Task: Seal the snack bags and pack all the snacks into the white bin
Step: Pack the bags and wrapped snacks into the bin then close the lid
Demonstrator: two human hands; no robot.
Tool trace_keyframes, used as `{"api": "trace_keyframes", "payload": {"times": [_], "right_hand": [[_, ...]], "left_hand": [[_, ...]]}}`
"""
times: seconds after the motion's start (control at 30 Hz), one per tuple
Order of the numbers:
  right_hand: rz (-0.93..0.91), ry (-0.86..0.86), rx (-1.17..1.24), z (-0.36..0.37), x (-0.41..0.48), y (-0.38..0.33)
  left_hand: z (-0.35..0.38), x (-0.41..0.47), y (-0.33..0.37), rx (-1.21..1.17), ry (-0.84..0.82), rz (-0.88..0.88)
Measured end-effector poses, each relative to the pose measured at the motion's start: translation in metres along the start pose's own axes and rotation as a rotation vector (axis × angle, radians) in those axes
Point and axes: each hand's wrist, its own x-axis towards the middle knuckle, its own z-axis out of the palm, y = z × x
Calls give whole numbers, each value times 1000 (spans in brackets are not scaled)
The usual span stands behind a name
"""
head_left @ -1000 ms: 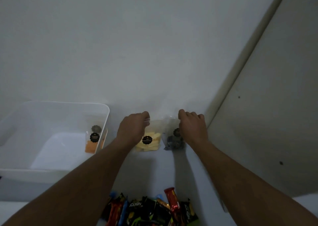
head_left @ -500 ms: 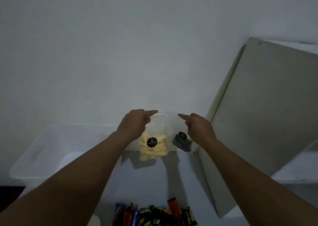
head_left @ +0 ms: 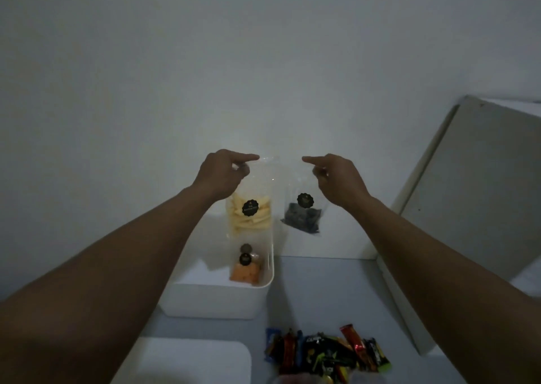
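My left hand pinches the top corner of a clear bag of yellow chips, holding it in the air over the white bin. My right hand pinches the top of a clear bag of dark snacks, which hangs right of the bin. Both bags carry a black round sticker. Inside the bin, against its right wall, lies a bag of orange snacks. A pile of wrapped snack bars lies on the table near me.
A white lid or flat tray lies at the near left. A grey board leans against the wall on the right. The white wall stands close behind the bin.
Both hands have lifted the two bags off the table and carried them up and to the left; the chip bag now hangs over the bin.
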Motion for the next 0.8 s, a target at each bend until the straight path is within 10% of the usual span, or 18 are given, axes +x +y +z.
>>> {"api": "trace_keyframes", "payload": {"times": [0.8], "right_hand": [[194, -422, 94, 243, -61, -44]], "left_hand": [[-34, -47, -164, -58, -33, -227]]}}
